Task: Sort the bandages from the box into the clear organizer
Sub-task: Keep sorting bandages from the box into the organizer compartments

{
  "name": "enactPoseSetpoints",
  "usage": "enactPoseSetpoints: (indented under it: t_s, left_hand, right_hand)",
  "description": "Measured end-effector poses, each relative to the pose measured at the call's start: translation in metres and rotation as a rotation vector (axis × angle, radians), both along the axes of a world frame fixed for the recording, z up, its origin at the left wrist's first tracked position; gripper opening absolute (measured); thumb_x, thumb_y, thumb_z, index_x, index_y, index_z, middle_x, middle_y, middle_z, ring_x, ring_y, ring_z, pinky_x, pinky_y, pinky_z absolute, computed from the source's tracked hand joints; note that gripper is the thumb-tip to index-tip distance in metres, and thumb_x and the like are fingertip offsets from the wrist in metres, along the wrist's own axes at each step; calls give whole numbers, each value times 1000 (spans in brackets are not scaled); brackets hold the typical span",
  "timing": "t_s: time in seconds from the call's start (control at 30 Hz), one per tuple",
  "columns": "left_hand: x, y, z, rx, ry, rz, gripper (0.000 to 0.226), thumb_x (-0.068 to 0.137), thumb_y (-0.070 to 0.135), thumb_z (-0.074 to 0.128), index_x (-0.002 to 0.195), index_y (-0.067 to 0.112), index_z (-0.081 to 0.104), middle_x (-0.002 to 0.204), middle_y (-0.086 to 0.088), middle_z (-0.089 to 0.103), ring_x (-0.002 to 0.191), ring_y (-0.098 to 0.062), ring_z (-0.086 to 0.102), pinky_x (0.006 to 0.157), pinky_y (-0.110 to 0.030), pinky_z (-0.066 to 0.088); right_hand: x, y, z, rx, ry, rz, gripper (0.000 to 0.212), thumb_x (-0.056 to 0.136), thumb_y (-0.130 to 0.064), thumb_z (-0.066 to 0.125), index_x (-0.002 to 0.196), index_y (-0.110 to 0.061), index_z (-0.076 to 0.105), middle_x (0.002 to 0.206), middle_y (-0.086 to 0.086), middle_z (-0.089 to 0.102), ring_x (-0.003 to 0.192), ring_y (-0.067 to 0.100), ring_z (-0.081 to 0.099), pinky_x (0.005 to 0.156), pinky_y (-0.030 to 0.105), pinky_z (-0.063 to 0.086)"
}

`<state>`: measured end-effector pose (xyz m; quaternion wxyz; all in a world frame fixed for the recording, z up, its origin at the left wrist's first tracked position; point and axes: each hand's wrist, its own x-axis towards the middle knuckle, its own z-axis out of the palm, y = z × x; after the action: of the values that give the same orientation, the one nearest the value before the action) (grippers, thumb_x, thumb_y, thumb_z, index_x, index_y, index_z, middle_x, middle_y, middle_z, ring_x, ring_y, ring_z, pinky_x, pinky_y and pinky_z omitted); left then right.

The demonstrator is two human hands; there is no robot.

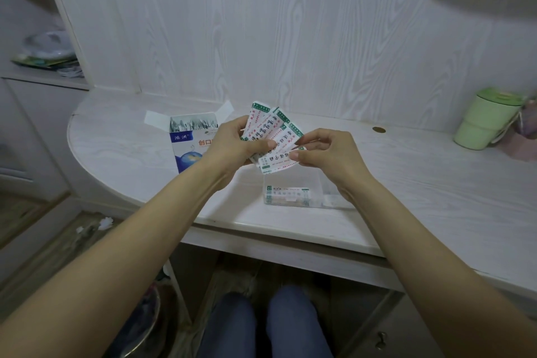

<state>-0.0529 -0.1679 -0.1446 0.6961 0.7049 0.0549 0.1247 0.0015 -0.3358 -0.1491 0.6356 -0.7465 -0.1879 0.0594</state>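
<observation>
1. While the two hands are raised at the centre of the frame of the head view, a fan of wrapped bandages (268,132) is held between them, above the white desk (421,183).
2. The fan is gripped by the left hand (232,144), with the thumb laid across the wrappers and the fingers curled behind them.
3. The lowest wrapper is pinched at its right edge by the thumb and fingertips of the right hand (325,154); the fingers are bent and close together.
4. The opened box (189,139) is seen on the desk, left of centre, partly hidden by the left hand.
5. The clear organizer (296,195) is placed just below the hands, near the front edge of the desk, and some bandages are seen inside its left part.
6. A green cup (485,119) is found at the right edge of the frame.
</observation>
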Motion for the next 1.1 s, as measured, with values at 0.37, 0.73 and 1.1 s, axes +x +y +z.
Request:
enactPoseSetpoints:
  t_s: [0.37, 0.73, 1.1]
  left_hand:
    - [1, -1, 3, 103, 69, -78, 34, 84, -4, 65, 114, 11, 62, 97, -2, 69, 81, -15, 68, 66, -26, 58]
    - [-1, 2, 5, 146, 49, -99, 26, 80, 3, 71, 101, 17, 66, 90, 3, 71, 71, -6, 69, 62, -20, 56]
    - [0, 11, -9, 107, -18, 61, 21, 92, -1, 56, 111, 8, 56, 97, -4, 66, 66, -11, 71, 69, -28, 58]
  right_hand:
    - [0, 0, 9, -9, -85, -79, 26, 72, -7, 81, 89, -12, 62, 79, 3, 65, 70, 14, 66, 62, 20, 54]
    - [-1, -2, 4, -102, -59, -85, 18, 78, -13, 77, 93, -11, 67, 74, 5, 71, 58, 8, 63, 53, 15, 48]
    - [3, -10, -18, -195, 18, -89, 7, 87, -9, 66, 84, -5, 62, 75, 6, 67, 58, 10, 60, 49, 12, 45]
